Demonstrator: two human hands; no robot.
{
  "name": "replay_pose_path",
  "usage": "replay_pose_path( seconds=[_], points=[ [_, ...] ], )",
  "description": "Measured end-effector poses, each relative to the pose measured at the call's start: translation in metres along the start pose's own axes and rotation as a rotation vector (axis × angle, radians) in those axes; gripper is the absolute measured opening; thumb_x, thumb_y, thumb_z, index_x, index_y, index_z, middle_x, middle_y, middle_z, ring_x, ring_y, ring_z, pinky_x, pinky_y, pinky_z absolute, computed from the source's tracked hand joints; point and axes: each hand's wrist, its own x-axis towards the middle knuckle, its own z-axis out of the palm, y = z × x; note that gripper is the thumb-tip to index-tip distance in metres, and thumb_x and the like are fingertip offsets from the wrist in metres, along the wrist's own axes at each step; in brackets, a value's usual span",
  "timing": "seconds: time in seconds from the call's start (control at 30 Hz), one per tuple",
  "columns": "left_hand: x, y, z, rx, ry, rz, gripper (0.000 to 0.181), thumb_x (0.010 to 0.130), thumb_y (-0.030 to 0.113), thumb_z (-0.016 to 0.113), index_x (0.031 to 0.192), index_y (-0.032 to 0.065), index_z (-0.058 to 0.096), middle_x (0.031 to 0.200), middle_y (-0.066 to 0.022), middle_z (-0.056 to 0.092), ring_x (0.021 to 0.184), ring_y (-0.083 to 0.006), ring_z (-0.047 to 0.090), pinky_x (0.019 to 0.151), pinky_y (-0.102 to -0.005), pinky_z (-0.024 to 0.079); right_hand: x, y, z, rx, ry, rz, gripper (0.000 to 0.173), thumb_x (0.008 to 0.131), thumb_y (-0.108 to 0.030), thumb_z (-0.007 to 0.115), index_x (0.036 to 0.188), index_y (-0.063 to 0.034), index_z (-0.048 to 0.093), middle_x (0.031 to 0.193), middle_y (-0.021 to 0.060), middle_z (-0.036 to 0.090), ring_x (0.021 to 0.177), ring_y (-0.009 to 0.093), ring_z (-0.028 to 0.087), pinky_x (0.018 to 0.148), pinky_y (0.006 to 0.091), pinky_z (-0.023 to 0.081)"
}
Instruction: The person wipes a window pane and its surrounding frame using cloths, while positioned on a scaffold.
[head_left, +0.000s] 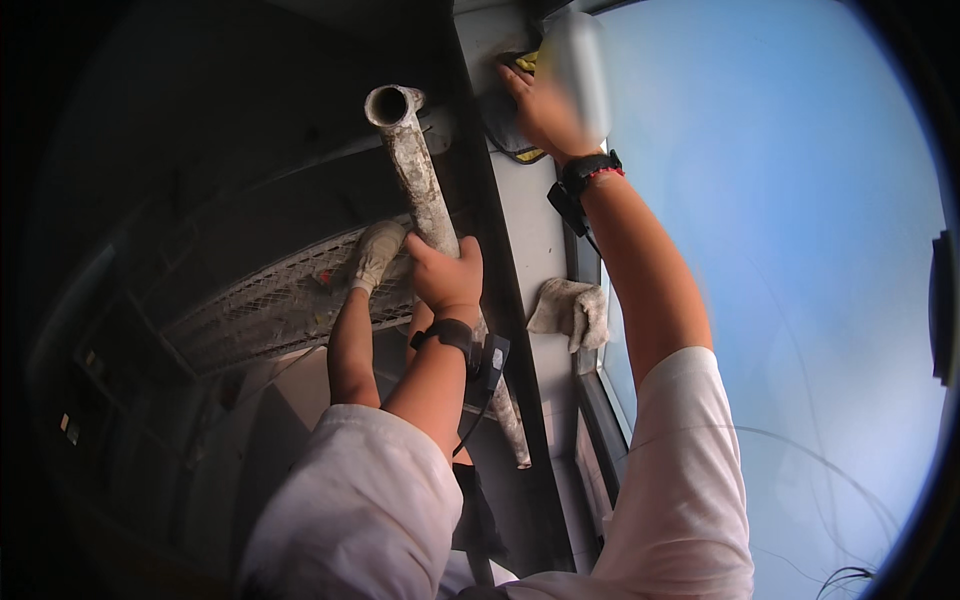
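My left hand (448, 277) is wrapped around a worn, paint-spattered metal scaffold pipe (420, 172), below its open, collared upper end. My right hand (551, 112) is raised high at a light-coloured ledge along the window frame, fingers on a dark grey cloth with yellow trim (510, 127). A blurred whitish object (581, 71) covers part of this hand; what it is cannot be made out. Lower on the ledge lies a crumpled, dirty beige cloth or glove (570, 311), apart from both hands.
A foot in a beige shoe (381, 247) rests on a metal mesh scaffold platform (285, 300). A large pale blue window pane (787, 225) fills the right side. Thin dark wires (847, 574) show at the lower right. A dark beam (499, 217) runs beside the ledge.
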Motion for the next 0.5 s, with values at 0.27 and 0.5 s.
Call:
replay_pose_path(
  seconds=[0.27, 0.5],
  points=[
    [0.0, 0.002, -0.004, 0.014, -0.038, -0.034, 0.058, 0.069, 0.027, 0.065, 0.112, -0.0045, 0.041, 0.084, -0.0262, 0.062, 0.075, -0.0447, 0.062, 0.067, -0.0492, 0.051, 0.035, -0.025, -0.06, 0.075, -0.126, 0.362, 0.064, 0.078, 0.006, 0.049, 0.139, -0.0078, 0.039, 0.129, 0.017, 0.053, 0.113, 0.038, 0.052, 0.097, 0.0404, 0.044],
    [0.002, -0.004, -0.001, 0.065, -0.019, -0.026, 0.062, 0.069, 0.026, 0.064, 0.116, -0.0068, 0.04, 0.087, -0.0272, 0.062, 0.079, -0.0448, 0.062, 0.069, -0.0488, 0.051, -0.054, -0.027, -0.043, -0.016, -0.08, 0.254, 0.065, 0.079, 0.004, 0.05, 0.142, -0.0092, 0.038, 0.124, 0.0133, 0.057, 0.108, 0.036, 0.055, 0.093, 0.038, 0.046]
  ],
)
